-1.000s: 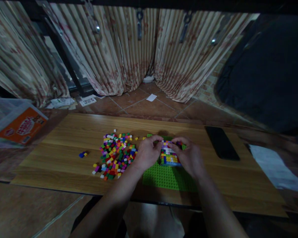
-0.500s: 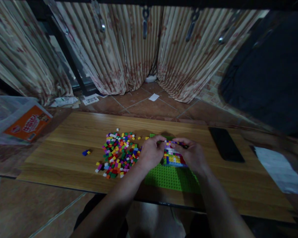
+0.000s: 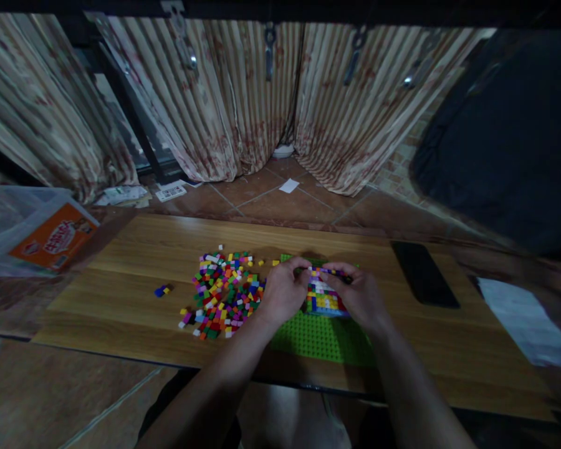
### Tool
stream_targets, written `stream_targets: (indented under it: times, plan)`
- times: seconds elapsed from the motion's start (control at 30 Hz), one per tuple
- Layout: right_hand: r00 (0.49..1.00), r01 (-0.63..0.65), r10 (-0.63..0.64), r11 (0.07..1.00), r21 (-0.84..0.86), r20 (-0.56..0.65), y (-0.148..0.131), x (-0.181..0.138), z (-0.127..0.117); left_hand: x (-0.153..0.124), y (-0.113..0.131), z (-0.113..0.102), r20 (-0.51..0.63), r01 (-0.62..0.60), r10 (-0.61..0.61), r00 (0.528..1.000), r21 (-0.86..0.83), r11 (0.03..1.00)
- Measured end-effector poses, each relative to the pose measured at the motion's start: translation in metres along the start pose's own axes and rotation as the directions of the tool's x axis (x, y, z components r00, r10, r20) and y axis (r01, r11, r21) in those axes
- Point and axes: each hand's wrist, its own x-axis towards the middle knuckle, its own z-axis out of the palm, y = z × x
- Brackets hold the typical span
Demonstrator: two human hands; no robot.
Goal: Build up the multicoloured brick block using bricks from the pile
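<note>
Brick build [image 3: 325, 302] is multicol., in rows, on green baseplate [image 3: 315, 338].

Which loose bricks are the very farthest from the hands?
The little blue and yellow cluster, alone on the left of the table; the other loose bricks, mostly piled together, lie nearer the left hand.

the left hand [image 3: 286, 292] and right hand [image 3: 362, 298] hide both sides of the brick build [image 3: 326, 300] — what they grip, if anything, is too small to tell. the green baseplate [image 3: 318, 338] is partly covered; the left edge cuts off the translucent tub [image 3: 9, 218] — its label's [image 3: 55, 237] small print is blurred.
</note>
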Motion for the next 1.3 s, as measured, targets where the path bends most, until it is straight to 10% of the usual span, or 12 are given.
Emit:
stream_targets:
  times: [1.3]
  plan:
    - [0.991,0.114,-0.120,0.988,-0.102,-0.063,0.004,0.004,0.010,0.005,-0.004,0.013,0.002,0.109,-0.111,0.994,-0.203,0.973]
